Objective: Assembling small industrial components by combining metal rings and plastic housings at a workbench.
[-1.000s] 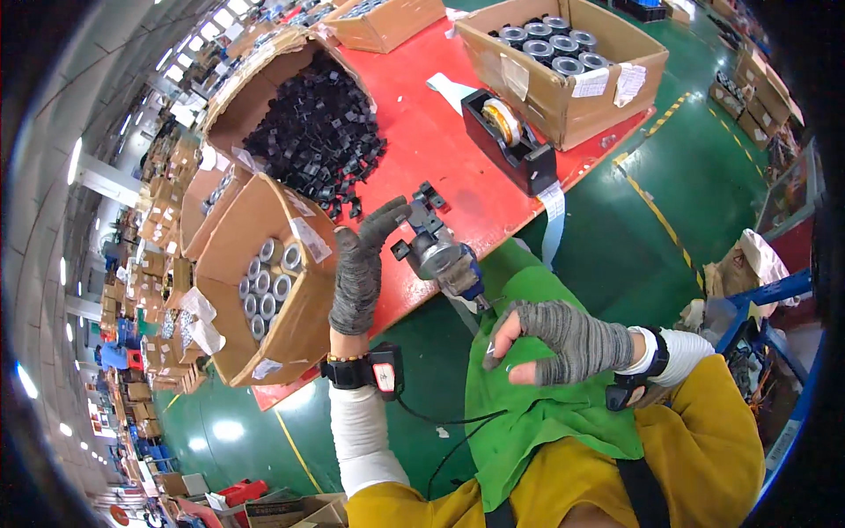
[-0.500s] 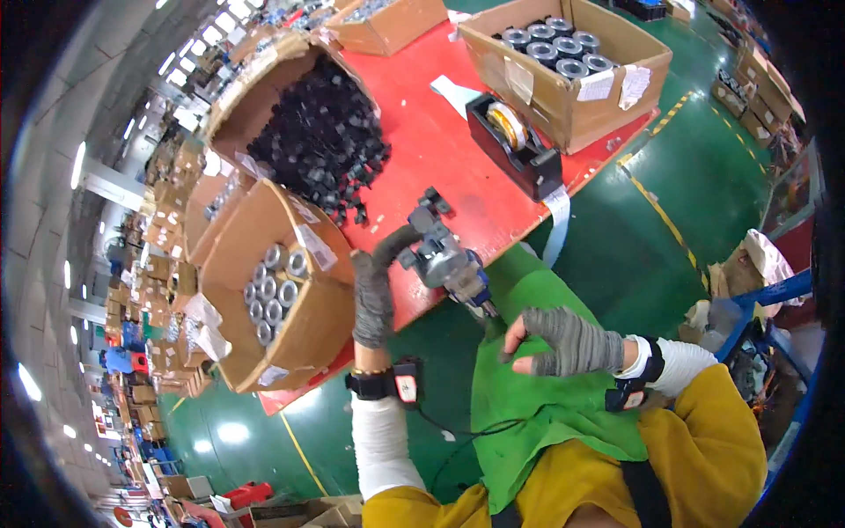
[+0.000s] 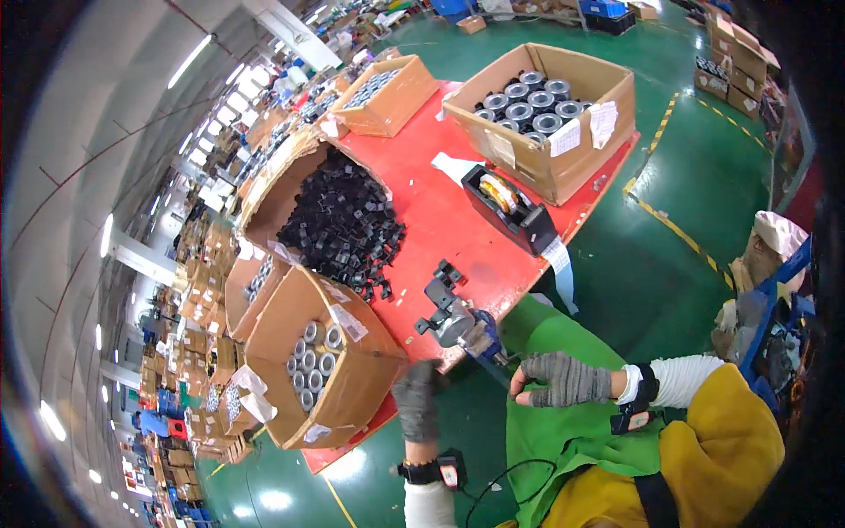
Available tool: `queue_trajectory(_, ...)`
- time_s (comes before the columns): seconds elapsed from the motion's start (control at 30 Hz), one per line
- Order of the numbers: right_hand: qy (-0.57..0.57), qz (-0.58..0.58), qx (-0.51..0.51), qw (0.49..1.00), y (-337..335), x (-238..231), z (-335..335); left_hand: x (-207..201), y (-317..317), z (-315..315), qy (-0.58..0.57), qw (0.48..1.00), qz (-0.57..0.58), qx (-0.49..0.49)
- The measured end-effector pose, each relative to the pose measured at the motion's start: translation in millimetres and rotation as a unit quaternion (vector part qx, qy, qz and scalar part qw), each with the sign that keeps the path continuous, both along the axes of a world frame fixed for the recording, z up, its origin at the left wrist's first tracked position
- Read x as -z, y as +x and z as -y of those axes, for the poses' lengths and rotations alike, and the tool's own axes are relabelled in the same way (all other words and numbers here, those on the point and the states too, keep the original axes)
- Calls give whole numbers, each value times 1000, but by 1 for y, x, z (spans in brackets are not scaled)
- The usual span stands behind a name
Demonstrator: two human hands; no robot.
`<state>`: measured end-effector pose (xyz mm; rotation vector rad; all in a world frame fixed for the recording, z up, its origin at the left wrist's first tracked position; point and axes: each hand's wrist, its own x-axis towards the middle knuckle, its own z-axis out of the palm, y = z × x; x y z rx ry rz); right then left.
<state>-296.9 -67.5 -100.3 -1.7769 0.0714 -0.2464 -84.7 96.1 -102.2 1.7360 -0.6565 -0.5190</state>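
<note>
A small metal bench vise (image 3: 456, 327) with blue parts stands at the near edge of the red table (image 3: 422, 189). Black plastic pieces (image 3: 447, 275) sit at its far end. My left hand (image 3: 417, 407), in a grey fingerless glove, is just off the table edge beside a carton; its fingers are dark and blurred. My right hand (image 3: 568, 380), gloved alike, is closed near the vise's near end, thumb and forefinger almost together. Whatever may be between them is too small to make out. Green cloth (image 3: 563, 339) lies below this hand.
Cartons hold a heap of black plastic parts (image 3: 339, 224) and silver-rimmed round parts (image 3: 310, 363). Another carton (image 3: 541, 158) of round parts stands far right. A black tape dispenser (image 3: 509, 211) sits before it. A blue-framed bin (image 3: 775, 326) is at the right.
My left hand has drawn back from the vise toward me, off the table edge. My right thumb and forefinger have come closer together, nearer the vise's near end. The view has shifted.
</note>
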Motion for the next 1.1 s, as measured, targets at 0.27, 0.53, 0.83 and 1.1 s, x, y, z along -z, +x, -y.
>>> queue_trajectory(0.27,16,-14,21,1000,-1,-1,-5,-6,-82,20,48,980,-157,108)
queue_trajectory(0.53,-50,-42,-25,998,-14,9,3,1,-93,26,28,984,-166,53)
queue_trajectory(0.83,-49,85,36,995,32,-25,34,11,-83,34,7,991,-126,35)
queue_trajectory(1.1,178,-37,11,983,61,-34,32,20,-80,36,41,987,-150,31)
